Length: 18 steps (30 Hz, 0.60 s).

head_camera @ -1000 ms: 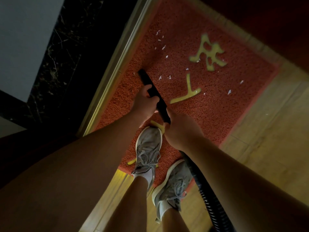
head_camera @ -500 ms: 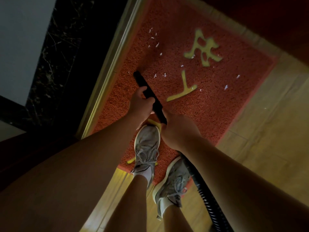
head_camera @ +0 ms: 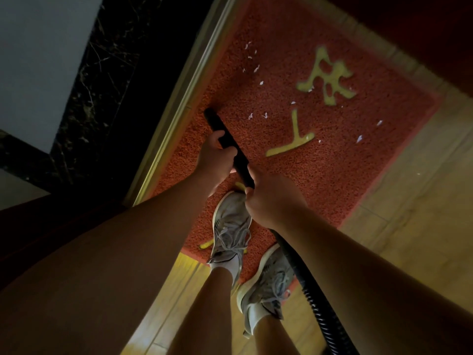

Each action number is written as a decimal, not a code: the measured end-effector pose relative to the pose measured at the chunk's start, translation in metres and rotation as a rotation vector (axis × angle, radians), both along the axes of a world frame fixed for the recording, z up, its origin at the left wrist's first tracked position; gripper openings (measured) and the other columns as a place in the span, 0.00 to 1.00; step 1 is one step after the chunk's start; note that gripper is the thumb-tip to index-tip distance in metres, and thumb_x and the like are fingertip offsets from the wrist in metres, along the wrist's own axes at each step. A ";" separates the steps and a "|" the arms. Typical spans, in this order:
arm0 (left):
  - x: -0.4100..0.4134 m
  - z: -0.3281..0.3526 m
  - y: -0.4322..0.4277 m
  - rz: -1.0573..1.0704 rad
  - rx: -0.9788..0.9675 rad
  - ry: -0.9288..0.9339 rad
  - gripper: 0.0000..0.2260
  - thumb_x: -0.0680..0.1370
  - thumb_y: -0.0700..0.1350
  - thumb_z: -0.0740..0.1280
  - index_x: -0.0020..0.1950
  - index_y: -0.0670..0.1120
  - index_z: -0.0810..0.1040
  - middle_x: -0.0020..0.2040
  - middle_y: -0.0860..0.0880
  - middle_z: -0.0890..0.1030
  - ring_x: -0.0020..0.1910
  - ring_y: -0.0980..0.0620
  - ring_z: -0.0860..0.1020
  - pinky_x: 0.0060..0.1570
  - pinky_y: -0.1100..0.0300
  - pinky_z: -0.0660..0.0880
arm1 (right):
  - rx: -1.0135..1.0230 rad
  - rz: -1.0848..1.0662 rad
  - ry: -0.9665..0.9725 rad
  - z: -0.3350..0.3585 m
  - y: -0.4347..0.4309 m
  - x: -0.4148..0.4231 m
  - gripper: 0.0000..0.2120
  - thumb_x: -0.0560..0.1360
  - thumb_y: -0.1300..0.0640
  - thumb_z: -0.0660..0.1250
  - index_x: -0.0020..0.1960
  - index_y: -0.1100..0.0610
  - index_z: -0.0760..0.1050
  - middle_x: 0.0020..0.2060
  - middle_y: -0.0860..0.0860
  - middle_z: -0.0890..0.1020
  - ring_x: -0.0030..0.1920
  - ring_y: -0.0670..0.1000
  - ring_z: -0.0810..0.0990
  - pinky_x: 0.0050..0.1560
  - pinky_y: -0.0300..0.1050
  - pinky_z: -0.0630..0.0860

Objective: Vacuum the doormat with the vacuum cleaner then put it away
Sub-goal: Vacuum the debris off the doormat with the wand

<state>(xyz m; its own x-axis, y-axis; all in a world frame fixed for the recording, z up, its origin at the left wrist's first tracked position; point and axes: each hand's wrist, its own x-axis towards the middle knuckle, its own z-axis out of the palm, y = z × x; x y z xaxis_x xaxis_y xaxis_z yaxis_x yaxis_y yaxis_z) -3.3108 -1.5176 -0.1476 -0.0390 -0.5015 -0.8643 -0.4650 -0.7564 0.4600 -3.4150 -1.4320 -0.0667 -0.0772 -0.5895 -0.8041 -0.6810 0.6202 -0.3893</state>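
A red doormat (head_camera: 320, 175) with yellow characters lies on the floor, dotted with several white scraps (head_camera: 256, 69). Both hands hold a black vacuum nozzle tube (head_camera: 227, 142) whose tip sits on the mat near its left edge. My left hand (head_camera: 215, 162) grips the tube further forward. My right hand (head_camera: 271, 198) grips its rear end, where the ribbed black hose (head_camera: 309, 295) leads back to the lower right. The vacuum's body is out of view.
My two grey sneakers (head_camera: 230, 224) stand on the mat's near corner. A pale door threshold strip (head_camera: 179, 103) runs along the mat's left side, with dark marble (head_camera: 102, 73) beyond. Wooden floor (head_camera: 409, 213) lies to the right.
The nozzle tip has slid slightly left toward the threshold edge of the mat; both hands keep their grip on the tube. The view has shifted a little.
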 end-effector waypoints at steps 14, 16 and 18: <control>0.007 0.004 -0.004 -0.027 -0.021 -0.022 0.26 0.78 0.36 0.65 0.76 0.50 0.66 0.58 0.39 0.80 0.49 0.43 0.84 0.51 0.44 0.83 | -0.018 0.011 0.012 -0.004 0.000 0.006 0.30 0.82 0.52 0.59 0.81 0.48 0.53 0.59 0.57 0.81 0.53 0.58 0.81 0.45 0.47 0.74; 0.003 0.004 -0.005 -0.041 -0.028 -0.019 0.27 0.78 0.37 0.65 0.76 0.50 0.67 0.60 0.40 0.79 0.50 0.44 0.84 0.51 0.44 0.83 | -0.012 -0.022 0.007 -0.004 -0.001 0.004 0.30 0.82 0.52 0.60 0.81 0.48 0.53 0.57 0.57 0.82 0.50 0.57 0.81 0.44 0.47 0.75; -0.002 0.003 -0.004 -0.048 -0.025 -0.010 0.27 0.78 0.36 0.65 0.76 0.50 0.67 0.61 0.40 0.78 0.50 0.44 0.83 0.50 0.45 0.84 | -0.011 -0.034 0.002 -0.002 0.001 0.000 0.30 0.82 0.52 0.59 0.81 0.48 0.54 0.57 0.57 0.82 0.51 0.57 0.81 0.45 0.47 0.76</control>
<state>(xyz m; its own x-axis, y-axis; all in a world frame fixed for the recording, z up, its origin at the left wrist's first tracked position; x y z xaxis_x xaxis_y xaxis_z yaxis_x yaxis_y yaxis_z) -3.3127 -1.5220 -0.1443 -0.0547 -0.5205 -0.8521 -0.5055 -0.7215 0.4732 -3.4146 -1.4314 -0.0687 -0.0987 -0.5952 -0.7975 -0.6605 0.6386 -0.3949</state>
